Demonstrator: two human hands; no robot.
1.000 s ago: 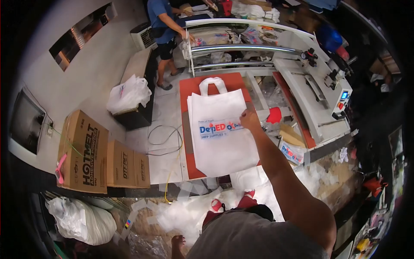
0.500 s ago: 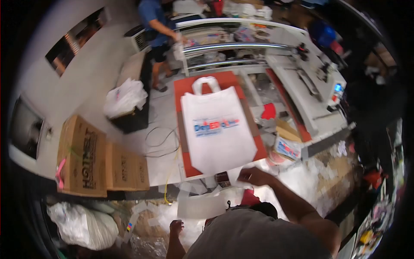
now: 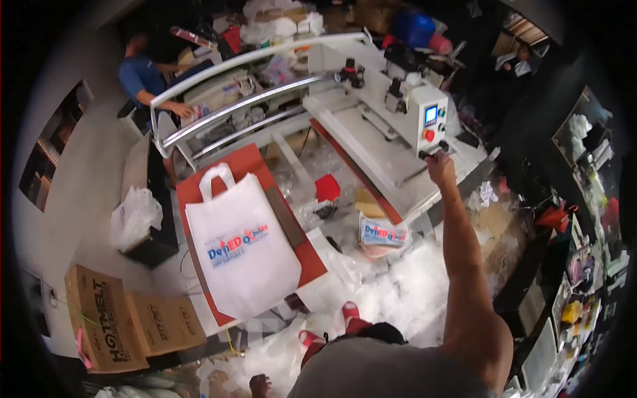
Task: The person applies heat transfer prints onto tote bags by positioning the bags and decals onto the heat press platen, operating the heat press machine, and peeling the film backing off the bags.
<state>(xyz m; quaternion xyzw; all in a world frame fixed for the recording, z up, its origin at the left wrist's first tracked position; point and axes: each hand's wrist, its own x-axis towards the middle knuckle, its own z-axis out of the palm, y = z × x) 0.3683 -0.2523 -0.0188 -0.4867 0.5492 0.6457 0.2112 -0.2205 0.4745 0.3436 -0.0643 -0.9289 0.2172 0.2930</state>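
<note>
My right hand point(image 3: 440, 167) is closed at the black handle below the control box point(image 3: 431, 123) of the white press machine; the box has a lit screen and a red button. A white bag point(image 3: 242, 265) with blue and red print lies flat on the red platen point(image 3: 251, 159), its loop handle toward the machine's rails. Low in the view, my left hand point(image 3: 260, 383) hangs beside my body, away from the bag, its fingers curled and too dark to make out. Between bag and machine arm sits a stack of printed sheets point(image 3: 383, 233).
A co-worker in a blue shirt point(image 3: 141, 78) has a hand near the metal rails point(image 3: 245, 103). Cardboard boxes point(image 3: 106, 318) stand at the lower left, behind them a white plastic bundle point(image 3: 137, 215). Scraps of white film point(image 3: 405, 292) cover the floor. Another person sits at the upper right.
The view has turned right. My right hand has left the white bag, dropped near my body, and reached the handle under the control box. The bag lies free on the platen.
</note>
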